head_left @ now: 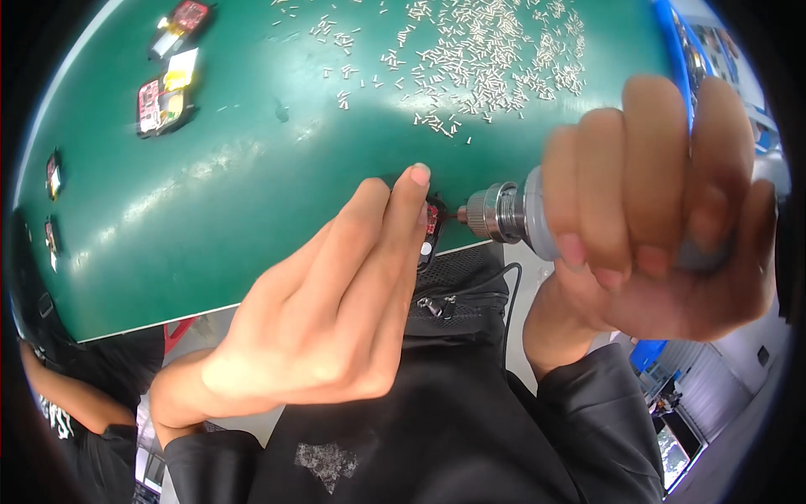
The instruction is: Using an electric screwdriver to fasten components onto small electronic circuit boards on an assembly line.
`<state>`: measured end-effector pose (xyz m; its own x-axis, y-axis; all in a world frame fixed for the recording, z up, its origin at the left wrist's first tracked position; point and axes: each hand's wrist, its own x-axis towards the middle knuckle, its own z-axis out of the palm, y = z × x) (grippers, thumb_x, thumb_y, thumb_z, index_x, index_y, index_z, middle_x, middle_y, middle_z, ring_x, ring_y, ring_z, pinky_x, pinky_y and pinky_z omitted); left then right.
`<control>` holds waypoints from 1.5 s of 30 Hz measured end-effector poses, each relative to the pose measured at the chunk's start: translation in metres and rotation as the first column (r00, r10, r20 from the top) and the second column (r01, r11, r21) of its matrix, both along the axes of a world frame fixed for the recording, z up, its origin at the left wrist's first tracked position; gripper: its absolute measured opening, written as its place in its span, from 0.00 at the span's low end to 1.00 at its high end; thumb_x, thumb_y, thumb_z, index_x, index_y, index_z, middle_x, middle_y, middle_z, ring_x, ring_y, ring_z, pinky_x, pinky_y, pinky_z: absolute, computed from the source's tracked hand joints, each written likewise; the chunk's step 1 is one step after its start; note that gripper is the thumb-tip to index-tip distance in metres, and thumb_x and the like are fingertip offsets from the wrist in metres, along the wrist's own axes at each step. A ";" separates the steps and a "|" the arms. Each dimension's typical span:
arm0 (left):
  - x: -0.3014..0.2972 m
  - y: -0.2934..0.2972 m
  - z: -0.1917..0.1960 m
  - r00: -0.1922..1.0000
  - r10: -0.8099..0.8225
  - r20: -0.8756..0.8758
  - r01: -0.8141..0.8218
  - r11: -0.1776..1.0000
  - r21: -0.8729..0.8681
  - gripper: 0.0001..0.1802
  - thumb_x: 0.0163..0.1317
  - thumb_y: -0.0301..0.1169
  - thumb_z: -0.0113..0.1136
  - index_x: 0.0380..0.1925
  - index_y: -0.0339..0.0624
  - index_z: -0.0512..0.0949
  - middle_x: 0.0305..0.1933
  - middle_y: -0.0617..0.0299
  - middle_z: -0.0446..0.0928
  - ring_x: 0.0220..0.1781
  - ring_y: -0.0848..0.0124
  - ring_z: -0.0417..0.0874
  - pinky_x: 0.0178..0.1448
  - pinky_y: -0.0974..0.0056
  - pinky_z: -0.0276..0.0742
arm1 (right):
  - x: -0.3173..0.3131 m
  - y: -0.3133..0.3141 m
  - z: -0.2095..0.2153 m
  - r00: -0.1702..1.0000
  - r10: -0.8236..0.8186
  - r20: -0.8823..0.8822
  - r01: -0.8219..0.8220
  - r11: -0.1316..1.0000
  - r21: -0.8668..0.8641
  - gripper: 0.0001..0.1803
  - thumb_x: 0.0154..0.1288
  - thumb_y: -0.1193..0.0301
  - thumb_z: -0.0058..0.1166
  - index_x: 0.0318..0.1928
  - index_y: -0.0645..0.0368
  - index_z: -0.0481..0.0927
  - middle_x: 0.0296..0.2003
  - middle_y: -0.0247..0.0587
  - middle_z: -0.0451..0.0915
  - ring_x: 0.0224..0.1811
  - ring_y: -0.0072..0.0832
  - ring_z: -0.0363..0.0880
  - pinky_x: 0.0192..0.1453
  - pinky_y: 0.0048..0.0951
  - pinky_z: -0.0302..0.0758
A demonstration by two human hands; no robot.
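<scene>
My left hand (327,311) is closed around a small black housing with a red circuit board (433,220), at the near edge of the green table. The fingers cover most of the housing; its right side shows, with a round white part low on it. My right hand (659,210) is wrapped round an electric screwdriver (537,210) with a grey body and a metal chuck. Its thin bit points left, at the housing's right edge; I cannot tell whether the tip sits in a screw. Beyond the hands, many small silver screws (487,63) lie loose on the table.
Two open black housings with red boards and yellow parts, one nearer (159,105) and one farther (189,17), lie at far left. Two more small units (53,174) sit by the left edge. A blue bin edge (676,50) stands at far right. Another person's arm (75,391) shows at lower left.
</scene>
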<state>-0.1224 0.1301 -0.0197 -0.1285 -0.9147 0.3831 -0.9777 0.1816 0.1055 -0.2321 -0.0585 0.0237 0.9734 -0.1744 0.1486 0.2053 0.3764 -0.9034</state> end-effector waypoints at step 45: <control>0.091 -0.051 0.008 0.899 0.428 0.094 -0.421 0.903 -0.086 0.09 0.49 0.17 0.65 0.33 0.33 0.81 0.35 0.58 0.76 0.36 0.63 0.78 0.37 0.60 0.77 | -0.035 0.001 -0.058 0.899 -0.417 0.136 0.262 0.760 0.594 0.07 0.68 0.67 0.39 0.35 0.57 0.65 0.17 0.32 0.63 0.12 0.20 0.60 0.21 0.28 0.66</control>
